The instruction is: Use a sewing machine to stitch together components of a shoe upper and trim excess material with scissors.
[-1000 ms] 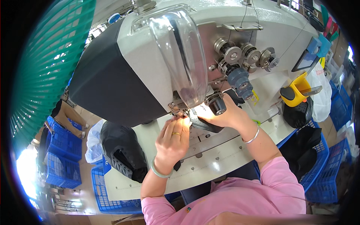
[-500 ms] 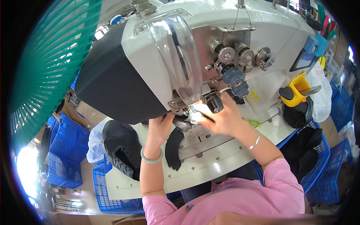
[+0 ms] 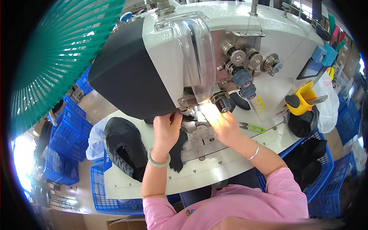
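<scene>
Both of my hands are at the needle area of a white sewing machine [image 3: 161, 57] with a black end cover. My left hand [image 3: 167, 130], a pale bangle at its wrist, is closed just below the cover; its fingertips are partly hidden. On the other side of the needle, my right hand [image 3: 224, 125] has its fingers pressed together under the bright lamp. Glare and machine parts hide what either hand pinches. A black fabric piece [image 3: 177, 155] lies on the machine bed, beside my left hand and wrist. A clear plastic guard [image 3: 197, 57] hangs above my hands.
A black shoe upper [image 3: 124, 147] lies at the table's left. Green-handled thread snips [image 3: 253, 128] lie right of my right hand. A yellow holder [image 3: 303, 100] stands farther right. Blue crates [image 3: 101, 188] flank the white table [image 3: 153, 184]; a green fan [image 3: 57, 53] is at upper left.
The view has shifted slightly. My right hand has come down from beside the tension knobs to the needle area. My left hand stays below the black cover.
</scene>
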Demonstrator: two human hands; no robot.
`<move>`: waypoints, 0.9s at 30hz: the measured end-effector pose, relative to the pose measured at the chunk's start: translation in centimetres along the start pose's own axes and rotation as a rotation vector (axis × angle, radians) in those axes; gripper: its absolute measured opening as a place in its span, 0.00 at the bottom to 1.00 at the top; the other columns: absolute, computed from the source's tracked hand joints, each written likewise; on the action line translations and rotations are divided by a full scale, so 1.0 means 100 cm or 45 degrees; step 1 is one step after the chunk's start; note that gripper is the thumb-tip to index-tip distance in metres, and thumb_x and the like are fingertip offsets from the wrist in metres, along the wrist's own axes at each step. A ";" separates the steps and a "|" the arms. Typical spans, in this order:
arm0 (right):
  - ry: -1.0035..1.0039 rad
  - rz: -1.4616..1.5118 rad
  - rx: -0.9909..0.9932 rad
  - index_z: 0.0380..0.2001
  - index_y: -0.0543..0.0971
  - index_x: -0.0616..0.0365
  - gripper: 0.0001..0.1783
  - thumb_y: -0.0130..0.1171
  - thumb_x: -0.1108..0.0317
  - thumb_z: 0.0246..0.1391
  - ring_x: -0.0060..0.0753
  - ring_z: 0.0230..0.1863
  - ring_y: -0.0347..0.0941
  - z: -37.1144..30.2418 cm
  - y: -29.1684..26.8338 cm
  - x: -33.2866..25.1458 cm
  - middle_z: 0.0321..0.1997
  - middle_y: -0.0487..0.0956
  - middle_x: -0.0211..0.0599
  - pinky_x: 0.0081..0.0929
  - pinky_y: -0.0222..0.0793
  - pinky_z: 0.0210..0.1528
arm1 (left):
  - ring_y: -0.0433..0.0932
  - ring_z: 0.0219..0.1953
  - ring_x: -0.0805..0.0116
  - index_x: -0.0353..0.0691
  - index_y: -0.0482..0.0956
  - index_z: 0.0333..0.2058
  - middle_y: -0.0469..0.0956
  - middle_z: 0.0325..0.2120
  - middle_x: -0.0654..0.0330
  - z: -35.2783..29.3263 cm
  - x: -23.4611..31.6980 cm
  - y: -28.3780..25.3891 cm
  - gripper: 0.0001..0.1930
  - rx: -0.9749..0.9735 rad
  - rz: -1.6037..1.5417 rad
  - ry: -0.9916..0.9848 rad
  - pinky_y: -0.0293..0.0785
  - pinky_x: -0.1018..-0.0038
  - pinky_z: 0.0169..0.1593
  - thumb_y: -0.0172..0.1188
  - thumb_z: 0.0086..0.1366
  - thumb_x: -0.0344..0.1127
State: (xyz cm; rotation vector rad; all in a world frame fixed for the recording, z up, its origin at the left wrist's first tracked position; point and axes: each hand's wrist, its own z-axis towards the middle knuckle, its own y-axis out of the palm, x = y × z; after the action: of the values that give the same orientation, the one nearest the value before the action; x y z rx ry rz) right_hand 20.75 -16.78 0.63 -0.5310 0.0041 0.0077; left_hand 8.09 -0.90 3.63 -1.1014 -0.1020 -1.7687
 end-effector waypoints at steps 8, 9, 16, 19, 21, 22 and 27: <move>0.016 0.062 -0.104 0.33 0.76 0.65 0.17 0.57 0.79 0.32 0.51 0.48 0.72 0.010 0.003 0.019 0.39 0.76 0.51 0.44 0.65 0.60 | 0.70 0.18 0.68 0.30 0.75 0.27 0.72 0.16 0.56 0.009 -0.012 0.006 0.03 0.159 -0.075 0.090 0.65 0.71 0.25 0.57 0.52 0.23; 0.001 0.056 -0.091 0.33 0.77 0.65 0.17 0.57 0.79 0.32 0.51 0.47 0.73 0.011 0.003 0.020 0.39 0.76 0.51 0.43 0.66 0.59 | 0.69 0.18 0.69 0.31 0.75 0.28 0.72 0.16 0.57 0.010 -0.012 0.006 0.03 0.163 -0.124 0.089 0.65 0.72 0.25 0.57 0.52 0.22; -0.014 -0.100 -0.186 0.33 0.77 0.62 0.16 0.58 0.76 0.33 0.51 0.51 0.68 0.008 -0.009 0.019 0.44 0.75 0.48 0.49 0.61 0.55 | 0.71 0.28 0.72 0.32 0.76 0.35 0.75 0.27 0.59 0.013 -0.032 0.004 0.07 0.025 -0.437 -0.191 0.68 0.74 0.32 0.53 0.58 0.24; 0.170 -0.358 -0.159 0.33 0.78 0.59 0.15 0.58 0.72 0.36 0.50 0.52 0.66 0.009 0.007 0.039 0.47 0.74 0.46 0.51 0.56 0.56 | 0.71 0.50 0.62 0.34 0.72 0.50 0.73 0.48 0.57 0.022 -0.056 0.014 0.15 -0.223 0.156 -0.145 0.70 0.68 0.53 0.52 0.64 0.28; 0.231 -0.359 0.019 0.33 0.78 0.59 0.15 0.58 0.71 0.37 0.49 0.52 0.66 0.020 0.024 0.048 0.46 0.74 0.45 0.53 0.55 0.56 | 0.73 0.48 0.60 0.33 0.71 0.50 0.74 0.47 0.55 0.033 -0.071 0.031 0.16 0.105 0.704 0.251 0.70 0.68 0.51 0.52 0.64 0.30; 0.292 -0.359 0.204 0.34 0.78 0.59 0.14 0.58 0.69 0.38 0.48 0.52 0.67 0.023 0.027 0.049 0.45 0.74 0.44 0.54 0.54 0.56 | 0.74 0.45 0.59 0.32 0.69 0.51 0.74 0.46 0.53 0.035 -0.073 0.036 0.17 0.442 1.247 0.659 0.70 0.68 0.50 0.52 0.65 0.32; 0.202 -0.371 -0.331 0.35 0.79 0.56 0.14 0.58 0.72 0.39 0.44 0.46 0.71 0.029 -0.009 0.019 0.35 0.76 0.36 0.50 0.58 0.51 | 0.76 0.42 0.57 0.32 0.75 0.46 0.78 0.41 0.56 0.038 -0.044 -0.044 0.14 0.724 -0.097 0.223 0.71 0.66 0.48 0.56 0.61 0.26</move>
State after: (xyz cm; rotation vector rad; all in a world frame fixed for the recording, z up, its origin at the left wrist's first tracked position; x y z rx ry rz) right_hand 22.65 -16.07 3.58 -0.7867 0.0815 -0.3221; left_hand 7.37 6.27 4.43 -0.5363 -0.5116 -1.7406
